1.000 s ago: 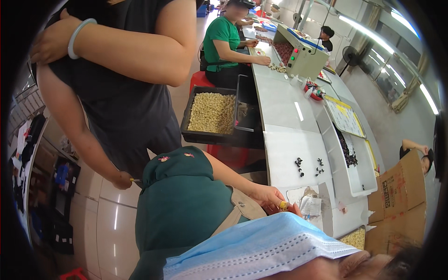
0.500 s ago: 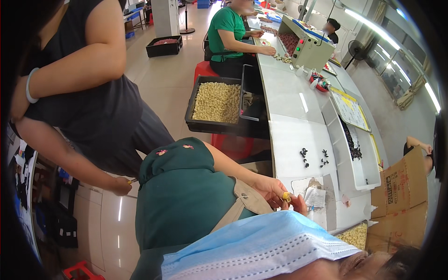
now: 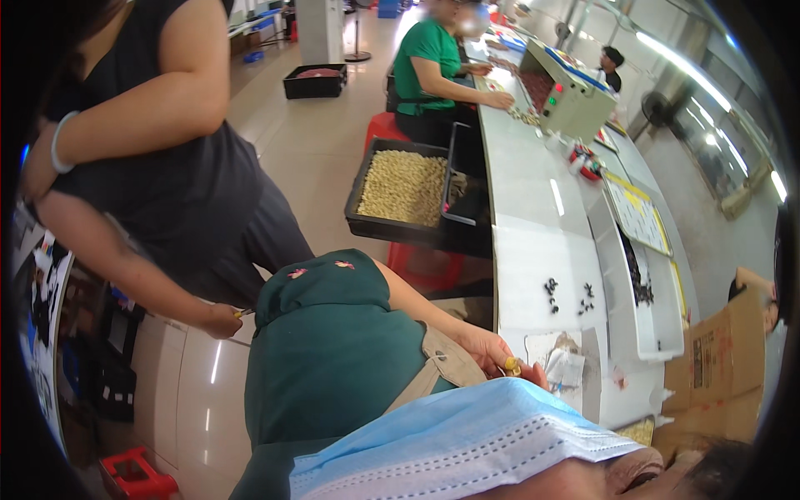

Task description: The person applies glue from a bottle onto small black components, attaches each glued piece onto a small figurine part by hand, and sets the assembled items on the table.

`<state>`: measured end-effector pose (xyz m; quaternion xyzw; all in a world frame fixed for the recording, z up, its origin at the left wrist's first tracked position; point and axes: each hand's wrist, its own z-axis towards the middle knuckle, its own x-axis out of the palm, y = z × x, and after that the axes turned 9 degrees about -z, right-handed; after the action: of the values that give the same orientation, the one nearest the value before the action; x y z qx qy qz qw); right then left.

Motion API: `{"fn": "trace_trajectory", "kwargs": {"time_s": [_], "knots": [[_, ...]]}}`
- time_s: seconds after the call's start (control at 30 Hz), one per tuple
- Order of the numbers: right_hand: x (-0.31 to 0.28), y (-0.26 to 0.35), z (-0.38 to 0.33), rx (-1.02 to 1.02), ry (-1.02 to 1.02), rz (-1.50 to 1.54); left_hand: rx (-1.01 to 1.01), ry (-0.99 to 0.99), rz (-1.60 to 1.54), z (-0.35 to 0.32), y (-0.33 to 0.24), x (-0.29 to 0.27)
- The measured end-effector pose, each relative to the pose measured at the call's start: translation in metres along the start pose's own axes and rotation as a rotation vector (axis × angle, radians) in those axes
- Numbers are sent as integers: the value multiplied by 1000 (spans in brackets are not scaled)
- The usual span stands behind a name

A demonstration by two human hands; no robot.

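Observation:
My left hand (image 3: 482, 344) is closed, pinching a small yellow piece (image 3: 512, 367) between its fingertips at the table's near edge. Against the other side of the piece are the fingers of my right hand (image 3: 534, 375), bent and closed. The rest of that hand is hidden behind a blue face mask (image 3: 467, 429). Just past my hands, a crumpled white paper (image 3: 567, 367) lies on a stained sheet. Farther along the white table (image 3: 533, 250) are two small groups of black pieces (image 3: 552, 293).
A long white bin (image 3: 658, 325) with dark pieces stands beyond the table sheet. Nearby are a cardboard box (image 3: 717, 358) and a black crate of cream pieces (image 3: 400, 187). One co-worker stands at left; another, in green (image 3: 433, 62), sits farther along the table by a machine (image 3: 575, 96).
The view has shifted, so the table and crates sit farther right and slightly lower. My hands stay together at the yellow piece, a little more covered by the mask.

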<state>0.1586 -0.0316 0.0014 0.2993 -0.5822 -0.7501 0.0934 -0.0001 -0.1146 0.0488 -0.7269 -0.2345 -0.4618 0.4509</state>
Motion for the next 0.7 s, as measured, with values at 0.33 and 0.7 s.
{"fn": "trace_trajectory", "kwargs": {"time_s": [0.33,0.7], "knots": [[-5,20,-6,-385,-29,114,74,-57,20,-4,11,9],[-11,14,-8,-268,-104,125,123,-92,55,-1,21,2]]}}
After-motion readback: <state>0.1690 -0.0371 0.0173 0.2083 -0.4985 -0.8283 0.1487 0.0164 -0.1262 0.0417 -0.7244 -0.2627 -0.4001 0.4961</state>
